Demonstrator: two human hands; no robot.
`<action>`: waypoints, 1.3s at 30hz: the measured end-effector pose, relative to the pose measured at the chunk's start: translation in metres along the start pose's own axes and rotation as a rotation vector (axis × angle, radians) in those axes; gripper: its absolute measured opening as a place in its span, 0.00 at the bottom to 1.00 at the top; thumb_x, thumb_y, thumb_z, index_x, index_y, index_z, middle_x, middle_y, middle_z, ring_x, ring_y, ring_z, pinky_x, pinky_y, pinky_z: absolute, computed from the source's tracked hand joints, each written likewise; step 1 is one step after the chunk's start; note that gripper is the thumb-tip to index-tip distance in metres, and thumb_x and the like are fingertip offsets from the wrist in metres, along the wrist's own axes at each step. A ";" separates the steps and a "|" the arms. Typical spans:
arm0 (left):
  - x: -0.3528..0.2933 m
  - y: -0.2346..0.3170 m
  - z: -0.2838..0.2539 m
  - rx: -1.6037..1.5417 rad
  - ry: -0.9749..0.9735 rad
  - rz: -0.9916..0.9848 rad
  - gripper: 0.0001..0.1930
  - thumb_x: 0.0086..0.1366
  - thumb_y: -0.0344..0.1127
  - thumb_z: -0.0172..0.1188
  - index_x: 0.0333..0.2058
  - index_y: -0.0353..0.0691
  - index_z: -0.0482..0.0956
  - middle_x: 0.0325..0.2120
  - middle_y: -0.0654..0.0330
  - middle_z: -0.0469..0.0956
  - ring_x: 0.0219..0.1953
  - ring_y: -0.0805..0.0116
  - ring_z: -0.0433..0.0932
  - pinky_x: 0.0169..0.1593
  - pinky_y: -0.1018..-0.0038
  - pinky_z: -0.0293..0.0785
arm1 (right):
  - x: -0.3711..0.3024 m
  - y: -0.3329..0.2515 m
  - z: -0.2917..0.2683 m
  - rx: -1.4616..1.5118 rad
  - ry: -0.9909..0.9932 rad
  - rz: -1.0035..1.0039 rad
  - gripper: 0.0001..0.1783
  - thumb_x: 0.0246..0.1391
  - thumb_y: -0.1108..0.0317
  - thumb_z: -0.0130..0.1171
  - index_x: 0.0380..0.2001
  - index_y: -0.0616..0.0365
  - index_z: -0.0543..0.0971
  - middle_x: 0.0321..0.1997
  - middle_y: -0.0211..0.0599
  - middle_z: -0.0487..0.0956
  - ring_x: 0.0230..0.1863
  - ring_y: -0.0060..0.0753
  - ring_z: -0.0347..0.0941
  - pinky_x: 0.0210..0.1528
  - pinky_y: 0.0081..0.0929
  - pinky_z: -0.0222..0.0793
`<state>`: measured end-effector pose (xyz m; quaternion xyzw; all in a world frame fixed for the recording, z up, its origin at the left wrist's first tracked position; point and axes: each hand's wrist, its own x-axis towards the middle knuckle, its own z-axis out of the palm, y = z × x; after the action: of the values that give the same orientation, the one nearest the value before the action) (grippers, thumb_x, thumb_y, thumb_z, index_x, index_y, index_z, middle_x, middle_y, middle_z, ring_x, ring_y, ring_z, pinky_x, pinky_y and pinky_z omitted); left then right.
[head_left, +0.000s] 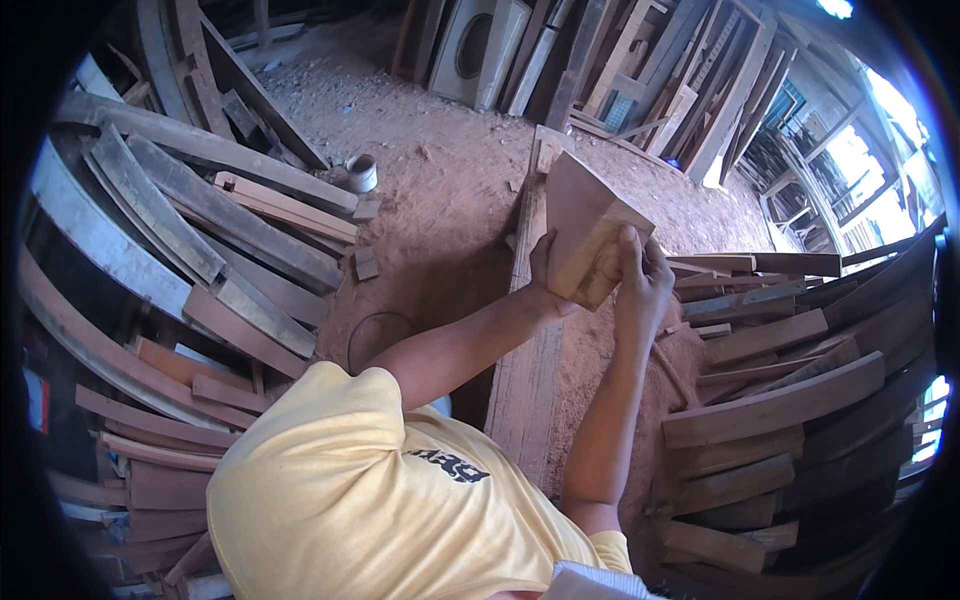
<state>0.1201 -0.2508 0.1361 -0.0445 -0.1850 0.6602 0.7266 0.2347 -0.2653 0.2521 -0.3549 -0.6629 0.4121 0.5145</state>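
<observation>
Both my hands hold up one thick wooden block with a pale face and a darker patch near its lower corner. It is tilted above a long narrow wooden bench. My left hand grips its left lower edge, and most of those fingers are hidden behind the wood. On the right side, my right hand is closed on the block's edge, with the thumb pressed against the near face.
Stacked boards lie along the left, and more planks are piled on the right. A white bucket stands on the dusty floor. Leaning timber and frames line the back.
</observation>
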 end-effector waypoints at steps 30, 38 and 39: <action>0.041 0.065 0.083 1.070 0.427 -0.058 0.24 0.83 0.49 0.46 0.61 0.35 0.78 0.57 0.47 0.83 0.57 0.52 0.85 0.61 0.51 0.83 | -0.025 0.023 -0.012 0.233 0.107 0.155 0.27 0.75 0.51 0.59 0.60 0.67 0.81 0.45 0.42 0.87 0.46 0.27 0.83 0.53 0.28 0.80; 0.048 0.057 0.084 1.064 0.438 -0.083 0.25 0.83 0.52 0.47 0.61 0.37 0.78 0.57 0.46 0.83 0.57 0.52 0.85 0.61 0.49 0.83 | -0.019 0.027 -0.022 0.241 0.115 0.162 0.27 0.75 0.51 0.60 0.60 0.66 0.81 0.44 0.41 0.87 0.46 0.27 0.84 0.52 0.28 0.80; 0.049 0.058 0.082 1.056 0.432 -0.086 0.25 0.83 0.52 0.47 0.61 0.37 0.78 0.57 0.46 0.83 0.56 0.52 0.85 0.61 0.49 0.83 | -0.019 0.029 -0.022 0.249 0.117 0.164 0.27 0.75 0.51 0.60 0.59 0.66 0.81 0.44 0.40 0.87 0.46 0.27 0.83 0.52 0.28 0.80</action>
<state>0.0409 -0.2108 0.2047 0.1983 0.3210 0.6089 0.6978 0.2619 -0.2666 0.2207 -0.3646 -0.5444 0.5104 0.5569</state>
